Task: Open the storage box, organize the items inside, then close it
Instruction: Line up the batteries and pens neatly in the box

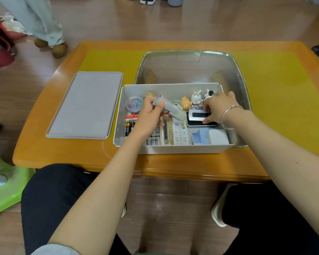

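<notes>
From my seat the storage box [173, 148] sits at the centre of the frame on the near half of the desk [63, 153], open, with its flat grey lid [85, 104] lying just left of it. A larger clear tub [188, 67] stands behind it, touching or nearly so.

My left hand [149, 116] has its fingers curled round a grey handheld device [170, 108], lifted slightly above the contents. It looks like light, rigid plastic, and I judge the narrow neck a secure place to hold; its smooth shell could slip if I squeeze lightly. My right hand [219, 108] pinches a black and silver flat case [201, 117] at centre right, thumb on the near edge, fingers over the far edge. It seems stiff and somewhat heavier, best taken by its long edges.

The small figurines [196, 98] just beyond it look fragile and easily toppled, so I'd keep my knuckles low. The batteries [153, 139] at lower left would roll if nudged. The white remote [180, 132] lies between the two hands.
</notes>
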